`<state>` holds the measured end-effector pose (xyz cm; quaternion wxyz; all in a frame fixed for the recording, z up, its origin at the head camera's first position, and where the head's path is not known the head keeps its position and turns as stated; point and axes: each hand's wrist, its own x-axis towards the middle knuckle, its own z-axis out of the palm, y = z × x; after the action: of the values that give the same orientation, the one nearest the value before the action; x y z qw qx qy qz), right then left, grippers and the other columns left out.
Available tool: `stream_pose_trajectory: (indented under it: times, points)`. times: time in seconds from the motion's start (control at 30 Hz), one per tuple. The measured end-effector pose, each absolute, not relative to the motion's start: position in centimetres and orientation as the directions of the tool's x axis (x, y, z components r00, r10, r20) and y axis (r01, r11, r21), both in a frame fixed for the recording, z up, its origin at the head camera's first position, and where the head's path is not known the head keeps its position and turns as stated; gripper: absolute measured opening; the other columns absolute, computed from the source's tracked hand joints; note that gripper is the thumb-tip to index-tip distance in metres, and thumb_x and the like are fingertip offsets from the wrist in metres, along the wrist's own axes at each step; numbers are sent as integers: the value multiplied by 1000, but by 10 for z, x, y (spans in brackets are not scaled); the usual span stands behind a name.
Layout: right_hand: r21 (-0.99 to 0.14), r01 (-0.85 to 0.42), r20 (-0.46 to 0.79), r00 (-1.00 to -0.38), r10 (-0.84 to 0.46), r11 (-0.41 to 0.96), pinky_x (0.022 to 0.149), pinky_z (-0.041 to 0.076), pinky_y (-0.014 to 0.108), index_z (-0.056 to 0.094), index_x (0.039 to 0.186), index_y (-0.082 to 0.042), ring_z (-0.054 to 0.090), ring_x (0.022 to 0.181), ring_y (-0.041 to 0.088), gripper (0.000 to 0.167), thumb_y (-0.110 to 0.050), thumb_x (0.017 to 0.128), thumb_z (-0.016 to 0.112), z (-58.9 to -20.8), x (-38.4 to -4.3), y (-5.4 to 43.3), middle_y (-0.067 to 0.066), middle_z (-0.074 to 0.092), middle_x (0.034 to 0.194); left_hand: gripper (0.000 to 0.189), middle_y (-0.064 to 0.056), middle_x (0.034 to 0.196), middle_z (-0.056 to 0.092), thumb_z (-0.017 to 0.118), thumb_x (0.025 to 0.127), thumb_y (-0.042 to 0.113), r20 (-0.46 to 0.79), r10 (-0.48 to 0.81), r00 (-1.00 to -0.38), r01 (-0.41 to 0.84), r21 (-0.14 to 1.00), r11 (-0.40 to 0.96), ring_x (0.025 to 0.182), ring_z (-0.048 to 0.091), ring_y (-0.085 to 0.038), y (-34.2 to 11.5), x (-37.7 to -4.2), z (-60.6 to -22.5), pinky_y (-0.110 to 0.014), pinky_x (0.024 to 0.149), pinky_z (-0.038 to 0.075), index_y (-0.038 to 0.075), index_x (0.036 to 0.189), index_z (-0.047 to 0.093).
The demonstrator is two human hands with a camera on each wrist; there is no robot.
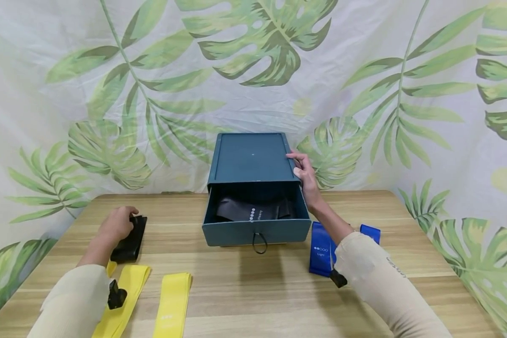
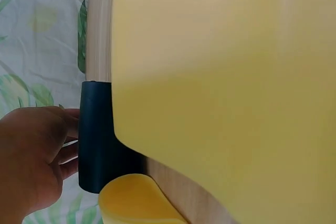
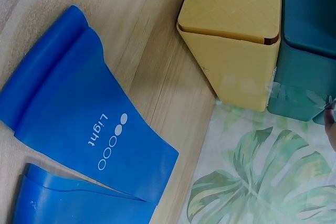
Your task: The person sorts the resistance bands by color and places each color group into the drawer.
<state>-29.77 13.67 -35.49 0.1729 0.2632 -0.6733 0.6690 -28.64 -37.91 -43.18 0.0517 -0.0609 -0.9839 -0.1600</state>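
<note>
Left hand (image 1: pixel 118 223) curls its fingers around the far-left edge of a folded black band (image 1: pixel 131 246) at the wooden bench (image 1: pixel 236 300), left of a teal box (image 1: pixel 253 157); whether the band is lifted at all cannot be told. Right hand (image 1: pixel 306 176) rests loosely against the box's upper right edge, grasping nothing. Handling the band well probably calls for pinching every layer together, lest the fold slip apart, and steering clear of the yellow bands (image 1: pixel 173 291) in front and to the left of the box, with light pressure to steady the box. Dark, smooth and likely limp, the band shows a rounded fold and no legible print. Inside the box's protruding drawer (image 1: pixel 232 233) lies a dark strip (image 1: pixel 234 210) marked "Heavy"; blue bands (image 1: pixel 320 239) lie just right of the box.
</note>
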Motion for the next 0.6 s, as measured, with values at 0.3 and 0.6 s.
stream_pose_trajectory:
  times: [0.3, 0.6]
  points:
    - [-807, -590, 590, -799, -119, -39, 125, 15, 55, 42, 136, 16, 22, 155, 40, 55, -19, 94, 37, -353, -295, 135, 30, 27, 162, 20, -32, 91, 66, 60, 80, -14, 113, 81, -990, 115, 340, 933, 84, 62, -44, -379, -283, -423, -58, 75, 53, -14, 97, 70]
    - [-802, -596, 596, -793, -123, -47, 125, 14, 56, 41, 136, 17, 21, 155, 41, 55, -18, 94, 37, -353, -296, 136, 34, 24, 162, 10, -19, 77, 66, 66, 80, -6, 190, 113, -975, 179, 381, 907, 73, 60, -37, -384, -282, -415, -55, 69, 52, -11, 87, 71]
